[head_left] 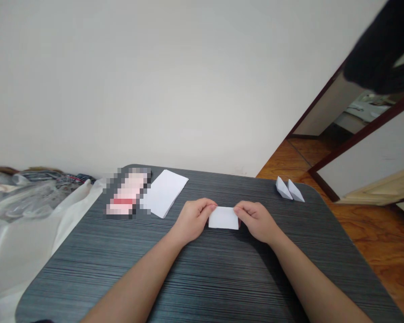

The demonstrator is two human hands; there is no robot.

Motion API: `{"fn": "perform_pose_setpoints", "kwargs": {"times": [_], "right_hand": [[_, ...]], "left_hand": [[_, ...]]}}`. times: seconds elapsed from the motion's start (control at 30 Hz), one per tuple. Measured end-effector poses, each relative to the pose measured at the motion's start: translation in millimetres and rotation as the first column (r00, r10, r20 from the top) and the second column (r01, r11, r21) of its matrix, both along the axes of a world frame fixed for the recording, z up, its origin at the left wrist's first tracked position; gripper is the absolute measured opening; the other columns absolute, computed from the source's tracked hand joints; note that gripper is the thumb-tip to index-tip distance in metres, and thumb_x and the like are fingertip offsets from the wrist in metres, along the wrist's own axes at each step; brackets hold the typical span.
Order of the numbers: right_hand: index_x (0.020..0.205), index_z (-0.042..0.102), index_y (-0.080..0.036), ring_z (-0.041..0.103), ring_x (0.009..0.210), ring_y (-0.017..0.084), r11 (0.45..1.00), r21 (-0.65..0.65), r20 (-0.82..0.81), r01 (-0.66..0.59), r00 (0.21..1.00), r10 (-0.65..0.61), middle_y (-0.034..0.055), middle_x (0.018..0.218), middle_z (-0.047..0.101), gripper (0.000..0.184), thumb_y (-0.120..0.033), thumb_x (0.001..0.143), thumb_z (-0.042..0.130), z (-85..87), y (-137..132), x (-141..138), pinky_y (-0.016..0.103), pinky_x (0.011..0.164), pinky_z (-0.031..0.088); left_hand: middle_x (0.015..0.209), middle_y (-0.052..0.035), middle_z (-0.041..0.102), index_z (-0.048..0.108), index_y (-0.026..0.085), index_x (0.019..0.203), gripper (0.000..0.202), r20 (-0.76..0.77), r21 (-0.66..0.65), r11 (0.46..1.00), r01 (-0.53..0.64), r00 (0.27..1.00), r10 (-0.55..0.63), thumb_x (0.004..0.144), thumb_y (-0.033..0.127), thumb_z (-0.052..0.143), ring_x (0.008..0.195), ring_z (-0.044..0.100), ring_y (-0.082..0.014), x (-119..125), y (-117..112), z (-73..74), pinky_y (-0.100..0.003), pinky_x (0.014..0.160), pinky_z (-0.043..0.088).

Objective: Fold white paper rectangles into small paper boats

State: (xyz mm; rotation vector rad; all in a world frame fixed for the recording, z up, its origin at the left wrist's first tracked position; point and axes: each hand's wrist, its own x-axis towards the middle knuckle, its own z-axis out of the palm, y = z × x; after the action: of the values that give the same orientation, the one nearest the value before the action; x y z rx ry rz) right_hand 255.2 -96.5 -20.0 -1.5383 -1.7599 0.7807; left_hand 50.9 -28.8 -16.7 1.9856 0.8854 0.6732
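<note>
A small white rectangle of folded paper [223, 218] is held up over the middle of the dark table. My left hand [195, 219] pinches its upper left corner between thumb and fingers. At the upper right corner, my right hand [256, 220] grips it the same way. Both thumbs lie on the near face, and the other fingers are mostly hidden behind the paper. Left of my hands lies a stack of white paper sheets [167, 192]. Two folded white paper pieces [284, 188] with pointed ends stand side by side at the table's far right.
A pixelated pink and red rectangular object [128, 193] lies beside the sheets on the dark wood-grain table [121, 251]. Behind the table rises a white wall [188, 89]. Clear plastic and cloth [47, 193] are heaped on the left. Wooden floor [373, 224] shows on the right.
</note>
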Motion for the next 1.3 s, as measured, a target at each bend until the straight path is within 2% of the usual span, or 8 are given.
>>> {"fn": "perform_pose_setpoints", "kwargs": {"times": [0.2,0.3,0.37,0.47,0.73,1.03,1.17,1.3], "right_hand": [[0.063,0.057,-0.017,0.058,0.059,0.013,1.000,-0.019,-0.053,0.005,0.999,-0.006,0.0000,0.061,0.061,0.032,-0.026,0.091,0.044,-3.7,-0.5,-0.2,0.024,0.061,0.042],[0.063,0.058,-0.017,0.058,0.059,0.014,1.000,-0.006,-0.062,0.031,0.998,-0.031,0.0003,0.061,0.061,0.032,-0.027,0.091,0.044,-3.8,-0.7,0.1,0.025,0.061,0.042],[0.064,0.058,-0.017,0.058,0.059,0.014,0.998,0.002,-0.071,0.055,0.996,-0.055,0.0005,0.061,0.062,0.032,-0.027,0.091,0.044,-3.6,-0.9,0.7,0.025,0.061,0.042],[0.065,0.058,-0.018,0.057,0.058,0.014,0.996,0.018,-0.086,0.087,0.993,-0.085,0.0004,0.060,0.061,0.031,-0.028,0.090,0.044,-3.7,-1.0,1.0,0.025,0.060,0.042],[0.075,0.059,-0.017,0.057,0.055,0.013,0.998,-0.070,-0.221,0.008,0.975,-0.023,0.0005,0.061,0.060,0.024,-0.032,0.089,0.046,-10.3,-0.1,0.1,0.024,0.056,0.044],[0.067,0.059,-0.017,0.052,0.057,0.012,1.000,-0.010,-0.063,0.014,0.998,-0.015,-0.0005,0.060,0.057,0.026,-0.028,0.088,0.048,-3.3,0.4,-0.7,0.023,0.055,0.039],[0.068,0.059,-0.017,0.053,0.057,0.012,1.000,-0.009,-0.081,0.010,0.997,-0.010,-0.0006,0.061,0.058,0.026,-0.028,0.088,0.047,-3.1,0.2,-2.2,0.023,0.056,0.040],[0.076,0.061,-0.017,0.056,0.057,0.013,0.999,-0.046,-0.166,0.006,0.986,-0.013,0.0001,0.063,0.060,0.023,-0.030,0.089,0.047,-8.3,-0.2,-3.2,0.024,0.057,0.043]], "left_hand": [[0.073,-0.0005,0.065,0.066,0.018,0.079,0.030,-0.006,0.005,0.998,-0.057,0.998,0.057,0.089,0.030,0.041,0.068,0.056,-0.0134,-0.6,0.6,0.6,-0.024,0.062,0.039],[0.076,-0.0020,0.065,0.064,0.017,0.091,0.027,0.068,-0.111,0.992,-0.062,0.995,0.070,0.088,0.033,0.043,0.067,0.057,-0.0137,0.3,-0.5,-1.0,-0.023,0.059,0.040],[0.073,-0.0026,0.065,0.059,0.015,0.102,0.029,0.127,-0.245,0.970,0.003,0.991,0.029,0.087,0.036,0.044,0.063,0.057,-0.0136,1.4,-1.9,-2.4,-0.023,0.055,0.041],[0.063,-0.0027,0.064,0.058,0.013,0.090,0.030,0.160,-0.344,0.929,0.138,0.983,-0.087,0.088,0.039,0.043,0.056,0.058,-0.0132,2.2,-3.9,-3.8,-0.023,0.054,0.042],[0.059,-0.0026,0.064,0.055,0.014,0.075,0.032,0.105,-0.302,0.941,0.152,0.986,-0.126,0.089,0.039,0.039,0.052,0.057,-0.0120,0.4,-2.8,-4.5,-0.022,0.051,0.042],[0.060,-0.0034,0.064,0.055,0.014,0.076,0.032,0.115,-0.346,0.921,0.181,0.982,-0.150,0.088,0.040,0.042,0.053,0.057,-0.0122,1.4,-3.9,-5.4,-0.021,0.051,0.042],[0.061,-0.0045,0.065,0.057,0.013,0.082,0.031,0.164,-0.407,0.887,0.218,0.973,-0.163,0.088,0.040,0.042,0.054,0.057,-0.0123,1.6,-3.5,-4.1,-0.022,0.052,0.043],[0.061,-0.0053,0.065,0.056,0.012,0.075,0.034,0.160,-0.409,0.892,0.193,0.977,-0.138,0.088,0.041,0.042,0.053,0.056,-0.0117,0.6,-2.1,-3.8,-0.022,0.052,0.043]]}}
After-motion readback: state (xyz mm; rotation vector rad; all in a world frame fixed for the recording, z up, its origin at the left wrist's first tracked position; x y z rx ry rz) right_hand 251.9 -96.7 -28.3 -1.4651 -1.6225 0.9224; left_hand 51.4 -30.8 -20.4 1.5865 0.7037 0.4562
